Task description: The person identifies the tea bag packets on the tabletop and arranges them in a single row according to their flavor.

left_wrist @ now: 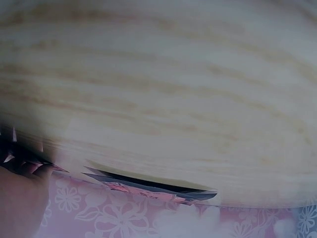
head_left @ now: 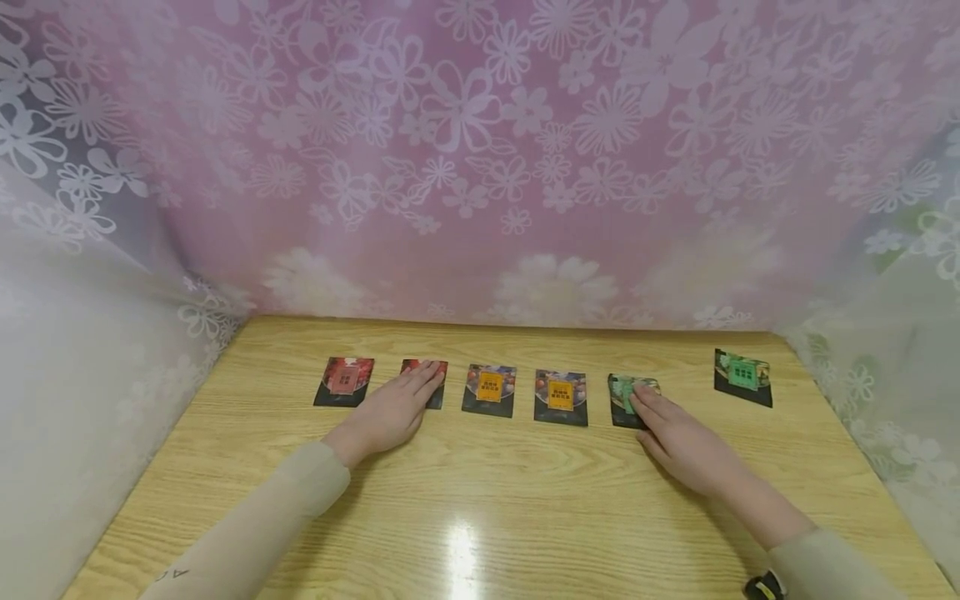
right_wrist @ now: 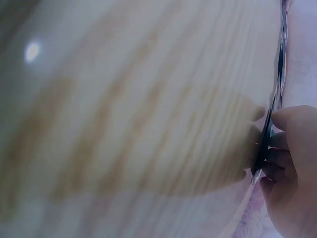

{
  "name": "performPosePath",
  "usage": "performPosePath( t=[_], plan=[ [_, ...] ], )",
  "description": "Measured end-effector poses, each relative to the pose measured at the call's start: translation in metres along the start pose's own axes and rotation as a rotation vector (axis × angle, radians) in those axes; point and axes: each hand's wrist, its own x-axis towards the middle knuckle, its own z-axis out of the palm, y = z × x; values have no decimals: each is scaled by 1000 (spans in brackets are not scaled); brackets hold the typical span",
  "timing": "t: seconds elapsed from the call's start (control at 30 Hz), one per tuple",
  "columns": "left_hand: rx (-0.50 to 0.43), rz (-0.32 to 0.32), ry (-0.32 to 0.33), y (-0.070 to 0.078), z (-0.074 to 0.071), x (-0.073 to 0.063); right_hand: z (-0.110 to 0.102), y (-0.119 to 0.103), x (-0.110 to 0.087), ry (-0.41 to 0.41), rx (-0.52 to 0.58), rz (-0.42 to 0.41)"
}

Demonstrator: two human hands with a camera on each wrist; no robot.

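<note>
Two red-and-black packets lie at the left of the row. My left hand [head_left: 390, 408] rests with extended fingers over the second red packet [head_left: 436, 400], covering most of it; the first red packet [head_left: 343, 381] is fully visible beside it. Toward the right, my right hand [head_left: 686, 446] touches a green-and-black packet [head_left: 624, 402], its straight fingers over that packet's right side. In the right wrist view, the fingertips are right at the dark packet [right_wrist: 265, 144]. Between the hands lie two orange-labelled packets, one nearer the left hand [head_left: 490, 390] and one nearer the right [head_left: 560, 397].
Another green packet [head_left: 742, 377] lies tilted at the far right of the wooden table [head_left: 480, 492]. A pink floral curtain [head_left: 465, 192] hangs along the back edge, with pale floral cloth at both sides. Light reflects off the table's front middle.
</note>
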Motion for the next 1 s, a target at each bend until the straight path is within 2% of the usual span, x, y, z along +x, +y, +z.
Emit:
performPosePath(
  t=[0.4,0.67,0.8,1.0],
  plan=[
    [17,0,-11,-1,2,1,2,-2,2,-13,8,1],
    [15,2,2,-3,3,1,-5,2,2,39,21,-6],
    [17,3,-1,-3,3,2,-7,18,-1,80,3,-8],
    [20,4,0,-2,4,2,-7,55,-9,160,-25,-6]
  ],
)
